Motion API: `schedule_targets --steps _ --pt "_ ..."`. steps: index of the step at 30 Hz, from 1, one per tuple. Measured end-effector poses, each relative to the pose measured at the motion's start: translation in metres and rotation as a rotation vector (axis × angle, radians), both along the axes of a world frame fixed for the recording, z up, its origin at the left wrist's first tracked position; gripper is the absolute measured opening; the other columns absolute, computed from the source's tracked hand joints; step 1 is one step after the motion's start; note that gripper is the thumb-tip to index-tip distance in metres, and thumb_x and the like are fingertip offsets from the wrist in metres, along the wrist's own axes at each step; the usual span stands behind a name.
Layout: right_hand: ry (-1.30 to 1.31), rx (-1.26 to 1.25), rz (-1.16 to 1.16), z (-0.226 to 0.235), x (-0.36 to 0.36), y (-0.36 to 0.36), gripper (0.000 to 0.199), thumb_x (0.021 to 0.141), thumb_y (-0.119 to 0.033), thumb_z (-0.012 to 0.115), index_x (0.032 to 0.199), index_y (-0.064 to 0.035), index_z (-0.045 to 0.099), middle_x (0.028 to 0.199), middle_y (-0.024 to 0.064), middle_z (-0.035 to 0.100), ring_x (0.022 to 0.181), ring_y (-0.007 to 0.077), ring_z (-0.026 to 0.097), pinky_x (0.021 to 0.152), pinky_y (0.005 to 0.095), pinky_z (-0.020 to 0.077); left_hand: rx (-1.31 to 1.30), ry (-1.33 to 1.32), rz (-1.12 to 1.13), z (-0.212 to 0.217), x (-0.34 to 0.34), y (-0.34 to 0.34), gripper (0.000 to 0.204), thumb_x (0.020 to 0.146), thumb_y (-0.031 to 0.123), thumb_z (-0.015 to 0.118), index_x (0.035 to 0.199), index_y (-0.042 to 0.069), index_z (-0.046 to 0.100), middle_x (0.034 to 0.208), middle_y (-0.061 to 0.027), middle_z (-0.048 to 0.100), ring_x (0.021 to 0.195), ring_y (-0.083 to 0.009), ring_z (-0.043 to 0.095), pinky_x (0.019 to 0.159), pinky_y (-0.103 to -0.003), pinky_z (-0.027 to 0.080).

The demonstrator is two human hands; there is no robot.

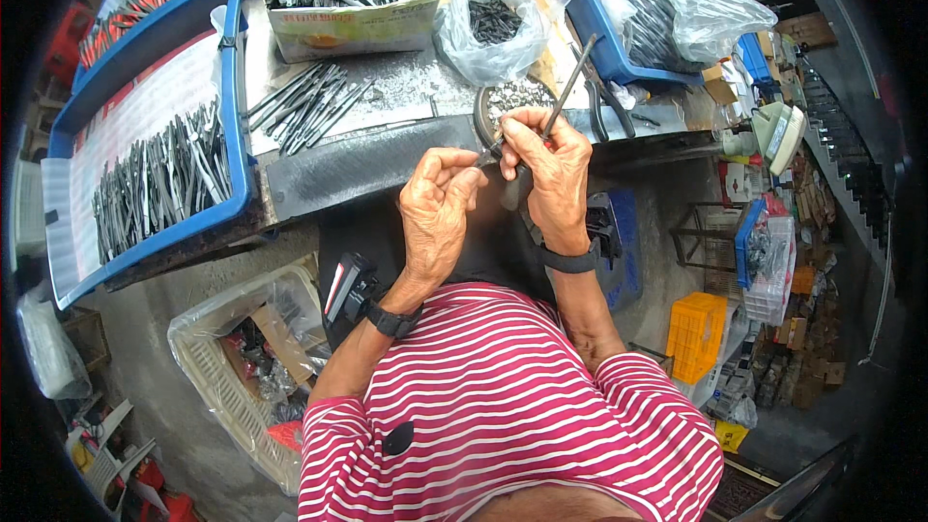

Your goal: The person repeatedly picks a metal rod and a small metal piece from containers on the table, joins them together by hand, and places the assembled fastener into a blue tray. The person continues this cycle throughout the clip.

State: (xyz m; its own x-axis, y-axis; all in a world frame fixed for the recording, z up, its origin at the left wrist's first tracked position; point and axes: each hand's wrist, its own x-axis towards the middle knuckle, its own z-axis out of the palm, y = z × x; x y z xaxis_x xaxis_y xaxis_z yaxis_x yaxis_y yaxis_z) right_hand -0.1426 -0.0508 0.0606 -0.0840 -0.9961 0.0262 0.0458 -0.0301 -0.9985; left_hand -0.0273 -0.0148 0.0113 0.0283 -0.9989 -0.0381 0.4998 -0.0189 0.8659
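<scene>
At the bench edge, my left hand (437, 211) is closed in a pinch on one end of a small dark piece (491, 152). My right hand (551, 166) meets it from the other side, its fingers closed round a thin dark rod (574, 82) that slants up and away to the right. The fingers hide how the rod and the piece touch. Just beyond them sits a round dish (483, 116) with pale shavings. A pair of dark-handled pliers (595, 112) lies right of the dish. Left of the hands is a loose pile of slim dark metal pieces (307, 106).
A blue tray (238, 68) of lined-up dark pieces stands at the left. A full carton (358, 31) and a plastic bag (495, 31) of small black parts stand at the back. Another blue bin (619, 63) is at the right. Below left is a cream basket (208, 367).
</scene>
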Motion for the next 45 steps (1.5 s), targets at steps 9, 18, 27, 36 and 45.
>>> schedule_targets --steps 9,18,27,36,45 --pt "0.009 0.017 -0.005 -0.005 -0.001 0.000 0.011 0.083 -0.004 0.061 0.090 0.0046 0.061 0.065 0.0045 0.055 0.053 0.0086 0.050 0.046 0.0207 0.0407 0.005 -0.038 0.003 -0.002 -0.001 0.000 0.013 0.087 0.002 0.056 0.099 -0.002 0.054 0.081 -0.0069 0.061 0.061 -0.0043 0.047 0.055 -0.017 0.039" --pt "0.155 -0.041 -0.034 -0.009 0.002 0.002 0.005 0.083 -0.001 0.060 0.084 0.0039 0.059 0.060 0.0032 0.053 0.049 0.0083 0.048 0.045 0.0216 0.0404 0.021 -0.048 0.006 -0.003 0.000 0.001 0.013 0.086 0.001 0.057 0.097 -0.004 0.055 0.078 -0.0068 0.060 0.061 -0.0043 0.047 0.054 -0.016 0.038" --pt "0.158 -0.046 -0.005 -0.009 0.008 0.006 0.004 0.082 0.001 0.059 0.084 0.0045 0.058 0.060 0.0029 0.051 0.048 0.0074 0.045 0.044 0.0226 0.0405 0.035 -0.089 -0.001 0.003 0.009 0.000 0.009 0.084 -0.002 0.058 0.092 -0.005 0.057 0.073 -0.0060 0.060 0.058 -0.0044 0.048 0.050 -0.016 0.037" --pt "0.102 -0.119 0.000 -0.011 0.010 0.011 0.004 0.083 -0.001 0.057 0.083 0.0024 0.055 0.061 0.0022 0.053 0.047 0.0075 0.052 0.041 0.0204 0.0411 0.101 0.078 -0.083 0.005 0.014 0.000 0.009 0.082 -0.003 0.058 0.091 -0.004 0.057 0.073 -0.0056 0.060 0.060 -0.0053 0.052 0.051 -0.014 0.039" --pt "0.161 -0.154 -0.062 -0.014 0.017 0.008 0.003 0.083 0.000 0.057 0.083 0.0029 0.055 0.061 0.0025 0.053 0.045 0.0079 0.051 0.040 0.0204 0.0403 -0.049 -0.066 -0.006 -0.002 0.011 -0.005 0.007 0.084 -0.001 0.058 0.090 -0.001 0.059 0.075 -0.0029 0.060 0.065 -0.0043 0.054 0.054 -0.015 0.041"
